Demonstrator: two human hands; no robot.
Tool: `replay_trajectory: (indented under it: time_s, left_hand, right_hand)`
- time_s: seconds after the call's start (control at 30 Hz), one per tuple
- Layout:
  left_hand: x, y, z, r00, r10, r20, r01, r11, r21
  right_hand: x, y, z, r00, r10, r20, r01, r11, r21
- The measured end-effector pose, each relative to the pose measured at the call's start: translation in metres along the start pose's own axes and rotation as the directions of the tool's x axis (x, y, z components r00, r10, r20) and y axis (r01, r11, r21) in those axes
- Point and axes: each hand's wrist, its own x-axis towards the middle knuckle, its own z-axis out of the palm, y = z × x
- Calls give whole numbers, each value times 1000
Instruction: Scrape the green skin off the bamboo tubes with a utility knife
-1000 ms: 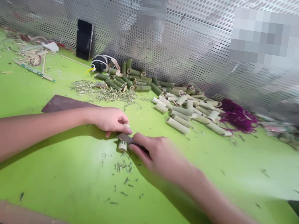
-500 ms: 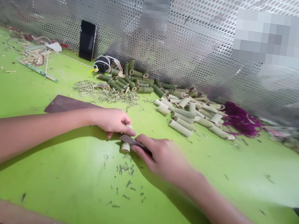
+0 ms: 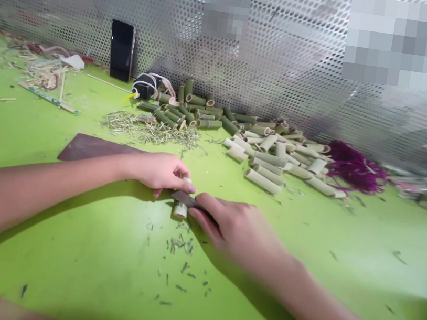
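The left hand (image 3: 160, 171) and right hand (image 3: 237, 235) work together at the centre of the green worktop (image 3: 64, 261), with both forearms reaching in from the near edge.

Left hand: grip clenched on a short pale bamboo tube (image 3: 180, 210). The fingertips (image 3: 181, 176) curl over the tube, which lies below them, with its pale lower end showing toward the viewer and its far end just visible past the fingers.

Right hand: grip clenched on a dark flat blade (image 3: 182, 198). The blade's exposed part points left and lies across the tube, touching it just below the left fingertips; the rest of the blade is hidden inside the right fingers.

Small green shavings (image 3: 180, 245) lie scattered on the worktop just below the hands. A flat brown sheet (image 3: 91, 149) lies partly under the left wrist. Farther back are a mound of fibrous shavings (image 3: 150, 130), a heap of cut bamboo tubes (image 3: 265, 156) and a tuft of magenta fibre (image 3: 355, 167). A phone (image 3: 121, 50) stands against a perforated metal screen (image 3: 293, 44)
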Motion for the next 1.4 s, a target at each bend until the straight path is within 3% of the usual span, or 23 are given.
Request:
replay_trajectory:
  time_s: [0.13, 0.27, 0.43, 0.6, 0.8, 0.93, 1.07, 1.27, 1.4]
  left_hand:
    - [0, 0, 1, 1000, 13, 1, -13, 1000, -13]
    - [1, -1, -1, 1000, 17, 26, -16, 1000, -20]
    - [3, -5, -2, 999, 20, 40, -20, 1000, -17]
    - [4, -8, -3, 999, 13, 29, -13, 1000, 5]
    - [2, -6, -2, 1000, -13, 3, 13, 1000, 26]
    - [3, -4, 3, 999, -15, -33, 15, 1000, -1]
    - [2, -2, 4, 998, -26, -51, 26, 1000, 8]
    - [1, -6, -2, 999, 19, 46, -18, 999, -33]
    - [3, -9, -2, 998, 30, 53, -27, 998, -56]
  right_hand:
    - [2, -5, -8, 998, 40, 42, -43, 997, 60]
    - [8, 4, -24, 973, 67, 222, -114, 972, 207]
    - [5, 28, -36, 901, -62, 430, -120, 915, 384]
    - [1, 23, -28, 972, 84, 219, -136, 962, 235]
    - [5, 5, -8, 992, 19, 127, -31, 995, 92]
    - [4, 2, -5, 999, 8, 34, -8, 1000, -16]
    - [3, 1, -7, 998, 16, 53, -16, 1000, 15]
    - [3, -2, -6, 998, 23, 52, -23, 1000, -1]
    - [2, -4, -5, 999, 27, 21, -26, 999, -46]
